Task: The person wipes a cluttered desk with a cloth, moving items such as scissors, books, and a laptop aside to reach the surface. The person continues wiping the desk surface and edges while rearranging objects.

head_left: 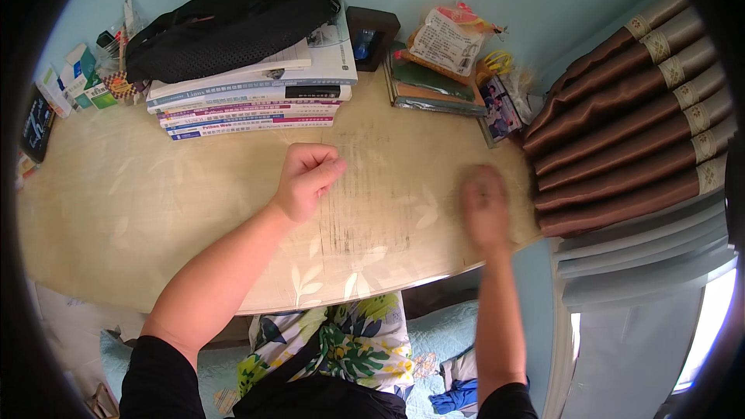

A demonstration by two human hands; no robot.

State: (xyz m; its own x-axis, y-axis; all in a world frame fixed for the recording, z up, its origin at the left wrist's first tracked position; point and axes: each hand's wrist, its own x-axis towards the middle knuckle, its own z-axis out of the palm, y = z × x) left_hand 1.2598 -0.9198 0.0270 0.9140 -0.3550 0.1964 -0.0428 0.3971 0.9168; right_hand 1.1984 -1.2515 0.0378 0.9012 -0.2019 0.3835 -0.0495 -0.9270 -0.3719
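My left hand (307, 179) is curled into a fist over the middle of a light wood-patterned table (233, 186), with nothing visible in it. Scuffed dark streaks mark the tabletop just to its right. Motion blurs my right hand (486, 205) near the table's right side, beside the brown curtain (617, 157). Its fingers cannot be made out clearly, nor whether anything is in them. Beyond the left hand stands a stack of books (250, 113) with a black mesh fabric bag (233, 32) on top.
A dark-framed hourglass (371, 38) stands right of the books. Farther right, a plastic food packet (448, 43) rests on a green notebook (428, 81), near a photo (500, 106). Small boxes (87, 78) and a dark phone-like device (38, 122) line the left. The table's front edge curves.
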